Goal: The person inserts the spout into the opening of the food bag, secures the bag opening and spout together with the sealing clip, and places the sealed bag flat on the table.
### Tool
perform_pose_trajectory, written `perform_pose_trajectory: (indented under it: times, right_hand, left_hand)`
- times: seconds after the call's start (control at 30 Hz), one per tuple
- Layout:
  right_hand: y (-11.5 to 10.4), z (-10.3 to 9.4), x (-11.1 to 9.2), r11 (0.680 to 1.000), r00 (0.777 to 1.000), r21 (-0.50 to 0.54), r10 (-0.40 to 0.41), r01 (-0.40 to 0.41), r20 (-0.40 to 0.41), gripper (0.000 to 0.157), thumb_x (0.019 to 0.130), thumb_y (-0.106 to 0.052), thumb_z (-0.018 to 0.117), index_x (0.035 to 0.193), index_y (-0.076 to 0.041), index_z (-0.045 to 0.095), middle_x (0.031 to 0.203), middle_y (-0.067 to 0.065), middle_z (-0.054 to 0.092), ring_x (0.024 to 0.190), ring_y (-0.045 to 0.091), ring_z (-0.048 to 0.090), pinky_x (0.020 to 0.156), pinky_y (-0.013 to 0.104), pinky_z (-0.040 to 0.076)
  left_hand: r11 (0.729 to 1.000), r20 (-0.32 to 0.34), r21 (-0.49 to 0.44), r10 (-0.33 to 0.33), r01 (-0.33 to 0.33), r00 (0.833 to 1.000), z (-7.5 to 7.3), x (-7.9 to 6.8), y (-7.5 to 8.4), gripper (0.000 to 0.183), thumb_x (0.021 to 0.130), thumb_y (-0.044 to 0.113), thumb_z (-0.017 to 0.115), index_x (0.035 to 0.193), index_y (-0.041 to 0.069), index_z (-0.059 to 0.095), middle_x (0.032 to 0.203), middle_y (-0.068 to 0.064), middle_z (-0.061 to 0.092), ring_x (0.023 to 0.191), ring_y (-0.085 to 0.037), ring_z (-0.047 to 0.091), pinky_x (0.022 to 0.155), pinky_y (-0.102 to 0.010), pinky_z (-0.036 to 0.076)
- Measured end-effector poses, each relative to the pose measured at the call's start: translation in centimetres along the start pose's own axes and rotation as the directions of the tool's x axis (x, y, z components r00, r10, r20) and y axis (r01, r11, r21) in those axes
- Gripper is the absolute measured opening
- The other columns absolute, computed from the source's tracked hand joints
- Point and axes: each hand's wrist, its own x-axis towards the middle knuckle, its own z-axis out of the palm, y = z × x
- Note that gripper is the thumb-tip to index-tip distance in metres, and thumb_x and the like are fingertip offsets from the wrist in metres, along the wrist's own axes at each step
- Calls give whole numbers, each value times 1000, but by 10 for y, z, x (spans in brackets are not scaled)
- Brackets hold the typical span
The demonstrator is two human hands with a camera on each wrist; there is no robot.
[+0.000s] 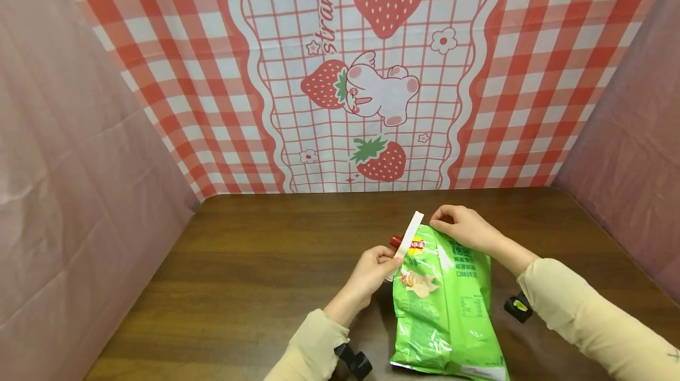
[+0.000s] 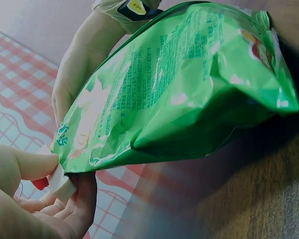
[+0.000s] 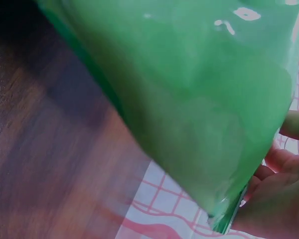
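Observation:
A shiny green bag of chips (image 1: 451, 316), printed with a red and yellow logo, stands on the table with its top edge up. My left hand (image 1: 372, 274) pinches a white bag clip (image 1: 410, 234) between thumb and fingers at the bag's top left corner. The strip slants upward, its upper end sticking out beyond the bag. A red cap-like part (image 1: 395, 241) shows behind it; in the left wrist view the clip's blunt end (image 2: 63, 186) lies against the bag's corner. My right hand (image 1: 467, 228) pinches the bag's top right edge, its fingertips partly hidden.
A brown wooden table (image 1: 255, 274) lies under the bag. Behind it hangs a red and white checked cloth (image 1: 202, 74) with strawberries; pink cloth walls (image 1: 95, 180) close both sides. Black wrist cameras (image 1: 517, 308) sit under the cuffs, close to the bag.

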Motion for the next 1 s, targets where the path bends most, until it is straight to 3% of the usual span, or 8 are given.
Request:
perform_pose_trajectory:
  times: [0.23,0.47,0.67,0.87,1.0]
  right_hand:
    - [7,-1,-4,1000,999,-3,17,-17,-39,25,83,-34,52,88,-11,58,80,1,56,68,15,47,62,29,37]
    - [11,-3,-14,999,987,-18,31,-34,-155,32,83,-33,52,97,-5,55,94,11,51,83,23,49,71,38,39]
    - [15,-1,-23,997,986,38,73,-68,-149,35,83,-30,52,103,-2,51,101,15,49,93,28,47,76,44,37]
    - [16,3,-27,978,980,172,142,-117,-140,51,84,-33,51,116,4,39,113,24,42,105,37,39,83,48,32]
    - [16,7,-30,919,967,354,228,-176,-111,71,84,-36,50,129,7,16,123,29,30,112,40,30,88,48,28]
  left_hand:
    - [1000,-16,-19,-21,21,1000,-3,3,-2,15,80,10,55,86,-4,52,68,0,55,57,-7,48,53,-25,41]
    - [999,-8,-39,-20,20,1000,-5,4,-2,17,80,12,55,87,-4,52,67,0,54,56,-7,48,55,-26,41]
    - [999,-13,-42,-21,20,1000,-6,4,-2,18,80,13,55,87,-4,52,67,0,54,56,-7,48,55,-26,41]
    - [999,-14,-53,-14,14,1000,-6,4,1,17,81,10,54,89,-5,51,71,-4,55,59,-8,49,55,-24,40]
    - [999,-11,-48,-12,12,1000,-8,3,6,16,83,8,52,90,-7,51,71,-3,54,60,-8,48,57,-25,39]
